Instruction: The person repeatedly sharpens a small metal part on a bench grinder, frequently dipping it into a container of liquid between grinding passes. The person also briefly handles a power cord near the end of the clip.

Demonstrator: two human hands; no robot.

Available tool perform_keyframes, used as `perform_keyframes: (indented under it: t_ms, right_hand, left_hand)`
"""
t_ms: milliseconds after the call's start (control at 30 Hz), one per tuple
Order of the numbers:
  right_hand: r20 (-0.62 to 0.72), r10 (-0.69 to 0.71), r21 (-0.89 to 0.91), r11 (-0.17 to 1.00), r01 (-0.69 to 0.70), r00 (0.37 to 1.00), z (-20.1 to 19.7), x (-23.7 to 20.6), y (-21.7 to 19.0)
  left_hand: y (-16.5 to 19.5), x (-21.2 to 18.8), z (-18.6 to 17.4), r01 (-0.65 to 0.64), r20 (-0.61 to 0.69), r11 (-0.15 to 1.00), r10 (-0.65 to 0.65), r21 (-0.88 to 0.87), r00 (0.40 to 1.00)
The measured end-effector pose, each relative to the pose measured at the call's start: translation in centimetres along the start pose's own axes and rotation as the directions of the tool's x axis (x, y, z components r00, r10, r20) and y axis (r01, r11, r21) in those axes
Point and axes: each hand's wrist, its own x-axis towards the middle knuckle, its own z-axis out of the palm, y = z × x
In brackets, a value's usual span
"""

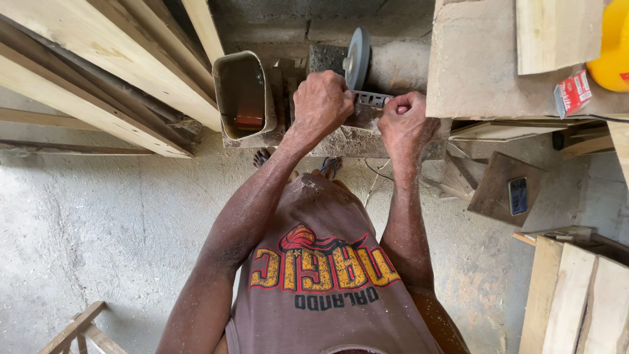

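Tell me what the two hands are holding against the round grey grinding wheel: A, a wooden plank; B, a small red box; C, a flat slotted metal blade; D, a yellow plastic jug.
C: the left hand and the right hand both grip a flat slotted metal blade, whose edge meets the round grey grinding wheel.

The grinding wheel [358,58] stands at 12 o'clock, right above both hands, so no room there. A cut-open can [244,94] blocks 10 o'clock. Long wood planks [111,65] fill 9 to 11 o'clock. A big block [478,65] crowds 2 o'clock. The floor [98,216] at 7 o'clock is open and wide.
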Motion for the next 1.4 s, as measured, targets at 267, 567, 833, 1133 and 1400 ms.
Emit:
perform_keyframes:
  t_ms: [267, 567, 833, 1133, 1400]
  right_hand:
    - [-0.02, -0.132, -0.039, 0.991, 0.131, 0.991, 1.5, 0.0, -2.8]
    - [0.039, -0.11, -0.058, 0.992, 0.112, 0.993, 1.6, -0.4, -6.0]
    - [0.015, 0.018, -0.004, 1.0, -0.018, 1.0, 1.1, 0.5, -1.1]
    - [-0.08, -0.043, 0.01, 0.999, 0.043, 0.996, 1.2, -0.3, 0.6]
    - [-0.046, -0.14, 0.012, 0.99, 0.141, 0.989, 2.2, -0.4, -2.4]
  left_hand:
    - [-1.9, -0.2, -3.5, 0.1, 0.042, 0.994, -0.097, -0.049, 0.994]
    - [-2.7, -0.5, -5.9, 0.142, 0.041, 0.99, -0.141, -0.01, 0.989]
    - [-1.0, 0.2, -1.8, 0.144, 0.092, 0.99, -0.143, -0.002, 0.986]
    - [0.1, 0.0, -0.7, 0.05, 0.038, 0.999, -0.05, -0.001, 0.998]
    - [-2.2, -0.2, -3.7, 0.071, 0.04, 0.997, -0.069, -0.038, 0.997]
